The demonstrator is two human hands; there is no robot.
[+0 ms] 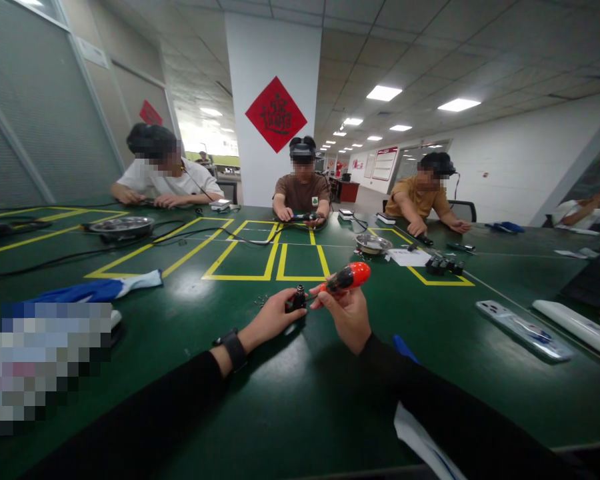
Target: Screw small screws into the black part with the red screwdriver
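My left hand (273, 321) is closed around a small black cylindrical part (299, 297) with a metal tip pointing up. In my right hand (349, 317) is a screwdriver (350, 277) with a red and black handle, held between thumb and fingers. Its handle slants up to the right, and the thin shaft points left at the side of the black part. Whether the shaft's tip touches the part I cannot tell. Both hands are just above the green table (280, 413), with several tiny pieces (261, 301) lying beyond my left hand.
Blue-and-white gloves (105, 288) lie at the left. A phone (523, 329) and a long white object (577, 327) lie at the right. Metal bowls (373, 244), black parts (445, 265) and cables stand farther back. Several people sit around the table, including one opposite (300, 190).
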